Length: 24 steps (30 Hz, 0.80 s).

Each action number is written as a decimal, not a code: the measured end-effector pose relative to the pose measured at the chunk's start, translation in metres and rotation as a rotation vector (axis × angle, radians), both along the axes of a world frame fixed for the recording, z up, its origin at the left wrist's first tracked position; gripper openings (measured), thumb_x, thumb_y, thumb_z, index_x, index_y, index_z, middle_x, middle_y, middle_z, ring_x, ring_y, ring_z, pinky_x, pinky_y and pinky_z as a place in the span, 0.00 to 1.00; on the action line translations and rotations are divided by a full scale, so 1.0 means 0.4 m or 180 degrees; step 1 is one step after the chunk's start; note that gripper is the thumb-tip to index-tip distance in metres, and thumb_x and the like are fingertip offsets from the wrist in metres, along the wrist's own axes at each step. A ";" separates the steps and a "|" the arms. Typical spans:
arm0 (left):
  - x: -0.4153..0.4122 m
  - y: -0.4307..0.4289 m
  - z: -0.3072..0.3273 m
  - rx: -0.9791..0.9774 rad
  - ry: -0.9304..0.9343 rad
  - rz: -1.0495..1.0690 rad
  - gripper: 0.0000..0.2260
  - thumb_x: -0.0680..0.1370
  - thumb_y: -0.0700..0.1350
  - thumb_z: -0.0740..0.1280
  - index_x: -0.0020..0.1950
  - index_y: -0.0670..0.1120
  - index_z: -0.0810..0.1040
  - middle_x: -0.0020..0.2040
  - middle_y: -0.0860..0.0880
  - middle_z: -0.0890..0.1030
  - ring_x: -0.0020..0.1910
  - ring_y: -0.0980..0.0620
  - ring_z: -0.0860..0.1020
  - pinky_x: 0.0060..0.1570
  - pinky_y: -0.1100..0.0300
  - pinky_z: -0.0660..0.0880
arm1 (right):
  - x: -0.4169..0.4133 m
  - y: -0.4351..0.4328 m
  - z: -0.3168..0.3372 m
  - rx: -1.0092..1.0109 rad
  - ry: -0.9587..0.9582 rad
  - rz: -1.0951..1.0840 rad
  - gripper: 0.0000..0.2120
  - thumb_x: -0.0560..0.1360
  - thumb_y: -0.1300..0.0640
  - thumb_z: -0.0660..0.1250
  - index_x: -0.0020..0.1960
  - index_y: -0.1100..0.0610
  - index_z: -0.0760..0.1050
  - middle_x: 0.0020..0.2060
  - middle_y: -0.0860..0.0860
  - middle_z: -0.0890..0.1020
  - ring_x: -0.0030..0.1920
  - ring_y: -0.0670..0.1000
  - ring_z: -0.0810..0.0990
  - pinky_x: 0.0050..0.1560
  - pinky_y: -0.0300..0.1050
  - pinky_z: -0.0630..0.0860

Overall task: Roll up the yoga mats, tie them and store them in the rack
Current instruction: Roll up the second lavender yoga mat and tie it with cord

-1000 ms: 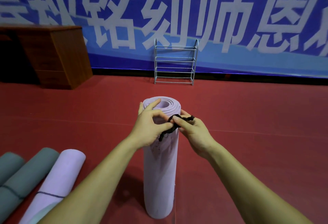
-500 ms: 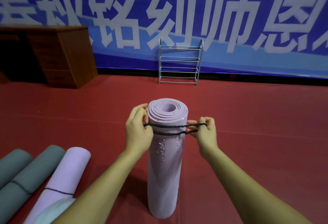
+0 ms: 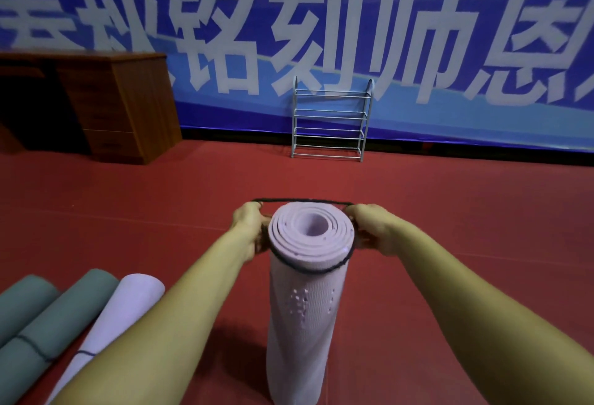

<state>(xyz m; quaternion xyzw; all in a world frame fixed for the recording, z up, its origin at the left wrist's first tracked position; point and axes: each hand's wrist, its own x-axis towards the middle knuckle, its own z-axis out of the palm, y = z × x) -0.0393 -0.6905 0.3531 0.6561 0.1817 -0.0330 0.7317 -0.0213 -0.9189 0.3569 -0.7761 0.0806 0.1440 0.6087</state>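
A rolled lilac yoga mat [image 3: 303, 318] stands upright on the red floor in front of me. A black elastic band [image 3: 307, 271] is stretched into a loop around its top end. My left hand [image 3: 249, 228] grips the band at the mat's left side, and my right hand [image 3: 374, 229] grips it at the right side. The band's far strand passes behind the mat's rim, its near strand lies across the front just below the rim. The empty metal rack [image 3: 331, 120] stands far ahead against the wall.
Three rolled mats lie at the lower left: two grey-green ones [image 3: 54, 318] and a lilac one [image 3: 119, 311], each with a dark band. A wooden desk [image 3: 106, 99] stands at the far left. A blue banner [image 3: 450, 35] covers the wall.
My hands pulled the bunched band apart into a wide loop, then brought it over the mat's top end. The view tilted, so the mat's open end faces me more.
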 end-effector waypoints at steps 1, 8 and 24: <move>0.006 0.014 -0.018 -0.0038 0.0180 -0.0340 0.31 0.86 0.48 0.52 0.26 0.41 0.79 0.24 0.44 0.78 0.21 0.50 0.75 0.27 0.65 0.71 | 0.016 -0.004 -0.001 -0.0200 0.0308 0.0261 0.05 0.76 0.57 0.64 0.43 0.55 0.77 0.34 0.54 0.76 0.27 0.49 0.71 0.26 0.37 0.73; 0.057 0.087 -0.155 -0.1130 0.1066 -0.0433 0.07 0.69 0.32 0.64 0.34 0.41 0.78 0.28 0.48 0.77 0.25 0.53 0.77 0.29 0.66 0.77 | 0.080 -0.014 -0.178 0.1613 0.1289 0.0218 0.18 0.62 0.66 0.77 0.44 0.52 0.73 0.33 0.47 0.73 0.33 0.43 0.72 0.36 0.33 0.71; -0.089 0.070 -0.485 0.0979 -0.0341 -0.2136 0.65 0.50 0.80 0.73 0.79 0.49 0.60 0.69 0.58 0.72 0.66 0.65 0.74 0.58 0.77 0.67 | -0.132 -0.063 -0.546 0.0650 -0.0112 0.1049 0.55 0.63 0.27 0.77 0.81 0.41 0.54 0.77 0.39 0.68 0.76 0.42 0.69 0.75 0.47 0.68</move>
